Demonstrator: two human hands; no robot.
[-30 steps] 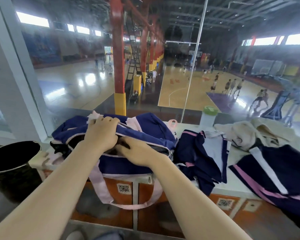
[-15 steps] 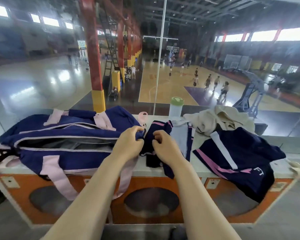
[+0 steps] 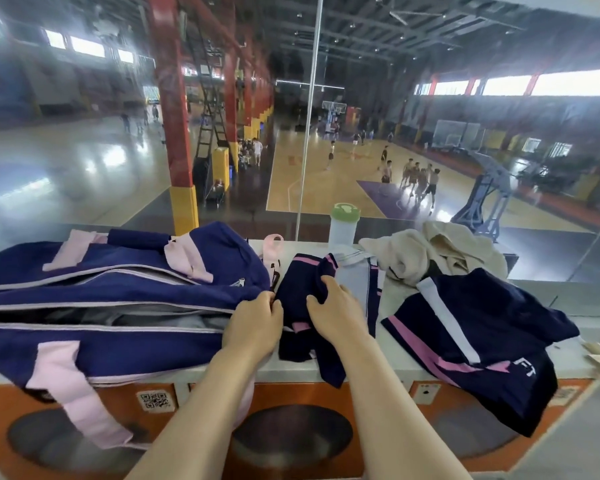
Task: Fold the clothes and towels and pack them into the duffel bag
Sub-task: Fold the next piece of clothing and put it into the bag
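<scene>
**Two hands on one navy garment beside an open duffel bag**

A person's two hands work at a white tabletop (image 3: 388, 303) set against a glass wall overlooking an indoor basketball court. The left hand (image 3: 253, 323) sits at the near right end of the one navy-and-pink duffel bag (image 3: 118, 296), its fingers (image 3: 269, 303) curled at the left edge of a crumpled navy garment with pink trim (image 3: 302, 289); whether they pinch the cloth or the bag's end cannot be told. The right hand (image 3: 336, 311) rests on the same garment, fingers curled into the fabric and gripping it.

The bag lies on the left of the tabletop, its long zip open and grey lining showing, one pink strap hanging over the near edge. Three pieces of cloth lie to its right: the gripped garment at centre, a second navy garment with white and pink stripes (image 3: 482, 334) on the right, draping over the near edge, and one beige towel (image 3: 433, 254) bunched at the far right. One bottle with a green lid (image 3: 343, 225) stands at the far edge, against the glass.
</scene>
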